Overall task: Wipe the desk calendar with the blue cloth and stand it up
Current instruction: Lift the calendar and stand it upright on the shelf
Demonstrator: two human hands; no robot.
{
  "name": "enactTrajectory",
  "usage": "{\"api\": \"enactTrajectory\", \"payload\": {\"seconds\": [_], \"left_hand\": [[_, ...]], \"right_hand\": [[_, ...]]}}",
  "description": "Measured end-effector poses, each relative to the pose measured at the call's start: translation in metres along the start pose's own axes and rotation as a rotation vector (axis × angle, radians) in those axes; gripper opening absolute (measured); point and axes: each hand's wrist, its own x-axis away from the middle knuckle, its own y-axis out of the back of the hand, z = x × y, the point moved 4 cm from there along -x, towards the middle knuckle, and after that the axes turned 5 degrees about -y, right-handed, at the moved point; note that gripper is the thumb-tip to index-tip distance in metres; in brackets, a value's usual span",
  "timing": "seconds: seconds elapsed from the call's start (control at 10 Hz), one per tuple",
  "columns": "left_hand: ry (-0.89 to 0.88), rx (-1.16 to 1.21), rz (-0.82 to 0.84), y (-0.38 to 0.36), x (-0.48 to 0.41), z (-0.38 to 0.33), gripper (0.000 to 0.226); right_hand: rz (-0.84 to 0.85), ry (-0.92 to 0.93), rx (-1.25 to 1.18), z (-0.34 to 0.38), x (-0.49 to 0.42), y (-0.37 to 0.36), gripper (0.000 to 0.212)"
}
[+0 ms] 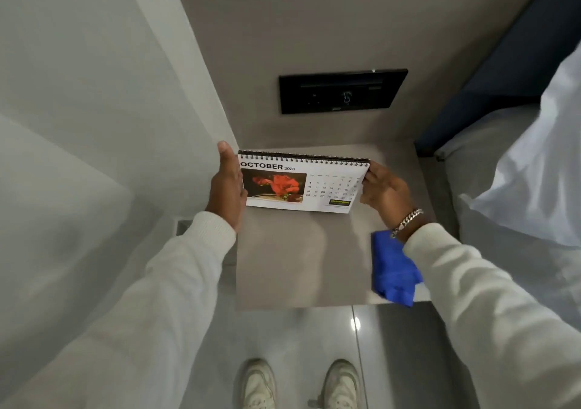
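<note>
The desk calendar [314, 185] is spiral-bound, white, open at October with a red flower picture. It stands at the back of a small grey bedside shelf [298, 267], its spiral edge on top. My left hand [227, 188] grips its left edge and my right hand [382, 190] grips its right edge. The blue cloth [391, 270] lies crumpled on the shelf's right front part, partly under my right forearm, held by neither hand.
A black wall panel [341, 91] sits on the wall behind the shelf. A bed with white linen [518, 173] and a dark blue headboard [509, 63] stands on the right. A white wall is on the left. Glossy grey floor tiles and my white shoes [257, 383] are below.
</note>
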Motion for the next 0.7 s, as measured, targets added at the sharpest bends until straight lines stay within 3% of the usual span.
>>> {"api": "enactTrajectory", "payload": {"seconds": [0.1,0.4,0.5,0.6,0.7], "left_hand": [[0.005,-0.01,0.021,-0.005,-0.037,-0.01,0.08],[0.077,0.0,0.027,-0.01,-0.07,-0.002,0.079],[0.072,-0.043,0.052,-0.009,-0.067,0.001,0.075],[0.016,-0.087,0.01,-0.013,-0.068,-0.005,0.058],[-0.148,-0.469,-0.014,-0.024,-0.05,-0.021,0.078]], "right_hand": [[-0.003,-0.01,0.216,0.015,-0.029,0.0,0.054],[-0.02,-0.007,0.244,0.024,-0.068,-0.007,0.055],[-0.018,-0.041,0.295,0.019,-0.07,-0.006,0.067],[-0.081,-0.05,0.218,0.039,-0.06,-0.01,0.088],[-0.142,0.16,0.062,0.079,-0.011,-0.005,0.076]]}}
